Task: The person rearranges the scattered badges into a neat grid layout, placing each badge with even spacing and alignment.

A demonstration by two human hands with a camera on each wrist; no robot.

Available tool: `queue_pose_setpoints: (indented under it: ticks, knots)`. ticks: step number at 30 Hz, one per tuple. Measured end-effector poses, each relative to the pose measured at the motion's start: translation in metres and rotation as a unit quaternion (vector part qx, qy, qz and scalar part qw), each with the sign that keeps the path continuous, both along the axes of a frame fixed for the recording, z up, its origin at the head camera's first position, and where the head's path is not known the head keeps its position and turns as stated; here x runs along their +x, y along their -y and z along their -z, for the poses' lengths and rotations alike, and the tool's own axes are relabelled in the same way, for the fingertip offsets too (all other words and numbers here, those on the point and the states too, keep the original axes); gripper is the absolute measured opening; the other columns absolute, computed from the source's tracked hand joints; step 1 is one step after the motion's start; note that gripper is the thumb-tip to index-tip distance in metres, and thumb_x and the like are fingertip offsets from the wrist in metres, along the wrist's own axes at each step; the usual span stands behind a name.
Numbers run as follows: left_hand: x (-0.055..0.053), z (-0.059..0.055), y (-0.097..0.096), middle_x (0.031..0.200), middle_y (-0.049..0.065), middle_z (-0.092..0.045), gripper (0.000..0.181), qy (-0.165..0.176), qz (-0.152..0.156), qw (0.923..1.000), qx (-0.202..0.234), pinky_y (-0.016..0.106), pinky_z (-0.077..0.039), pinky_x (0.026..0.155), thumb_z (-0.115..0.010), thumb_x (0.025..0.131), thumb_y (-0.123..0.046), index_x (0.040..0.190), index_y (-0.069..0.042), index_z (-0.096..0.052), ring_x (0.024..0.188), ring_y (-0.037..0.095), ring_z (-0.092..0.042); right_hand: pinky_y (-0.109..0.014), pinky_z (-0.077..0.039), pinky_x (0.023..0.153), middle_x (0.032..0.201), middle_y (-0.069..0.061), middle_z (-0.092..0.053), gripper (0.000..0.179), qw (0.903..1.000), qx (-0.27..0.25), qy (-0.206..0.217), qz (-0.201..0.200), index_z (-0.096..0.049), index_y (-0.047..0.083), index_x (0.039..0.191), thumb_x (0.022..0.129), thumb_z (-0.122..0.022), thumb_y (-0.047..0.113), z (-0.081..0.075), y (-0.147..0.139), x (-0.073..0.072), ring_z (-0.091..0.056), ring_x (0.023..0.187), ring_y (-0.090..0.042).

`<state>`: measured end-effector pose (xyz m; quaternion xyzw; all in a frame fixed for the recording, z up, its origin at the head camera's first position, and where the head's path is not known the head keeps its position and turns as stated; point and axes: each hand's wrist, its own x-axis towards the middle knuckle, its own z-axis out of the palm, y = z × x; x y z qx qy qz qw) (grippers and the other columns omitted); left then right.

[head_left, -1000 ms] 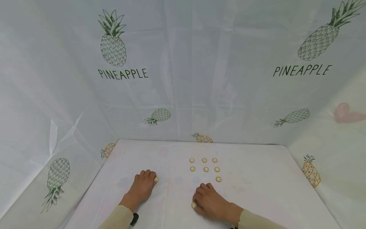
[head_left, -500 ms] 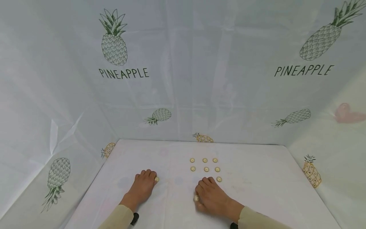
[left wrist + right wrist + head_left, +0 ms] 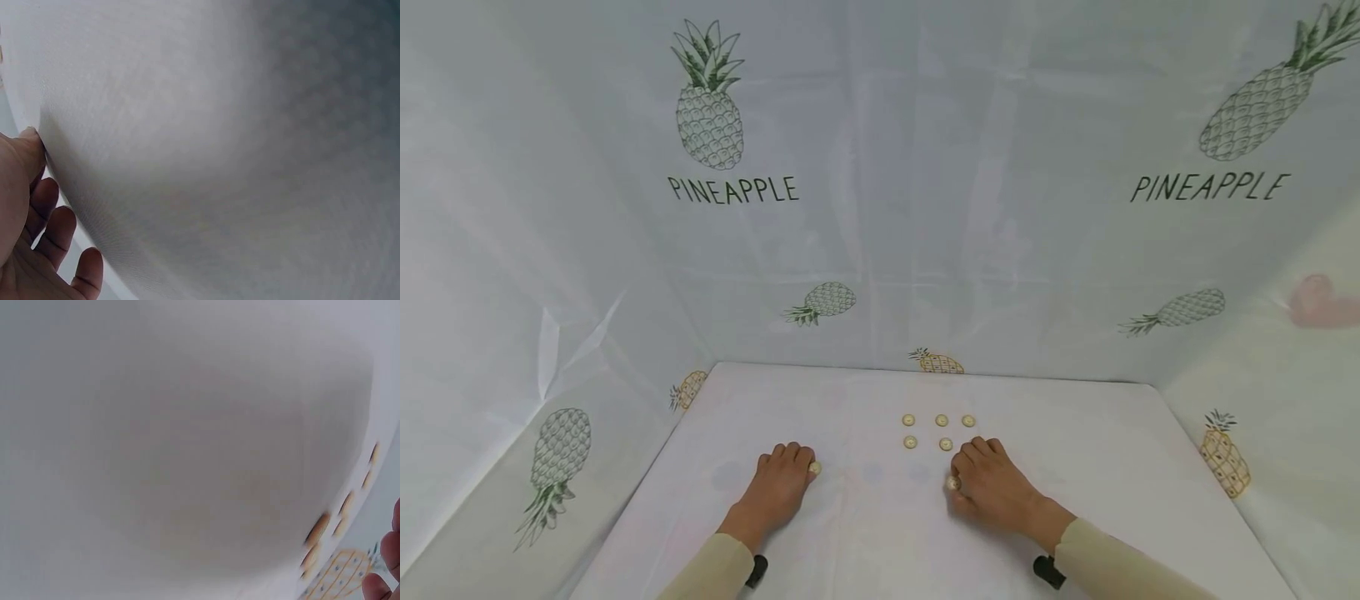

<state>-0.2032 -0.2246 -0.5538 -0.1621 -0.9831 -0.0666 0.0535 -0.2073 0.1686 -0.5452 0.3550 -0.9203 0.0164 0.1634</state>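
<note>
Near the table's left side my left hand [image 3: 778, 483] pinches a small round cream-coloured disc [image 3: 816, 468] at its fingertips. The left wrist view shows the thumb and curled fingers close to the cloth, the disc itself out of sight. My right hand [image 3: 992, 487] grips another cream disc [image 3: 953, 482], which has a mark on its face. Just beyond this hand several like discs lie flat in rows, one row disc [image 3: 946, 444] near the fingertips. In the right wrist view the table discs [image 3: 317, 529] show edge-on, beside my fingers [image 3: 390, 550].
A white cloth [image 3: 1135, 467] covers the table. Hanging sheets printed with pineapples [image 3: 710, 125] close in the back and both sides. The far row holds a disc [image 3: 908, 420] at its left end. A black strap [image 3: 1048, 572] is on my right wrist.
My right hand has moved forward and to the right with its disc, and now covers the lower right discs of the group. My left hand has stayed in place. The view has shifted slightly.
</note>
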Motion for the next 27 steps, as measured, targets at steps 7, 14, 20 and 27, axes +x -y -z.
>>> queue_pose_setpoints:
  ticks: [7,14,20,27]
  knots:
    - [-0.003,0.004,-0.001,0.103,0.001,-0.058,0.018,0.002,-0.003,1.0000,-0.001,0.047,-0.045,0.083,-0.071,0.102,-0.026,0.110,-0.013,-0.060,0.095,0.021,-0.050,-0.039,-0.039,0.085,0.091,0.007,-0.054,0.018,0.9998,0.002,0.005,0.020,-0.060,0.018,0.092,0.092,-0.074,0.030,0.002,-0.023,-0.016,-0.044,0.090,-0.015]
    - [-0.003,0.002,-0.003,0.098,-0.001,-0.055,0.016,0.009,-0.006,0.9999,0.002,0.046,-0.044,0.082,-0.069,0.103,-0.027,0.107,-0.015,-0.059,0.093,0.020,-0.048,-0.039,-0.039,0.084,0.090,0.007,-0.053,0.020,0.9999,0.001,0.002,0.017,-0.061,0.018,0.093,0.093,-0.074,0.032,0.007,-0.026,-0.025,-0.044,0.089,-0.014]
    - [-0.003,0.002,-0.003,0.098,-0.001,-0.055,0.015,0.010,-0.003,0.9999,0.004,0.046,-0.043,0.082,-0.068,0.104,-0.026,0.107,-0.015,-0.058,0.093,0.021,-0.049,-0.038,-0.038,0.082,0.091,0.006,-0.057,0.019,0.9999,-0.011,-0.002,0.004,-0.063,0.017,0.093,0.091,-0.076,0.031,0.010,-0.013,-0.030,-0.044,0.088,-0.015]
    - [-0.002,0.003,-0.001,0.099,-0.001,-0.055,0.016,0.024,-0.016,0.9996,0.004,0.046,-0.044,0.083,-0.068,0.104,-0.028,0.107,-0.016,-0.058,0.094,0.021,-0.049,-0.038,-0.039,0.083,0.094,0.006,-0.060,0.018,0.9999,0.007,0.007,0.004,-0.066,0.018,0.097,0.092,-0.076,0.032,0.011,0.001,-0.035,-0.046,0.091,-0.015]
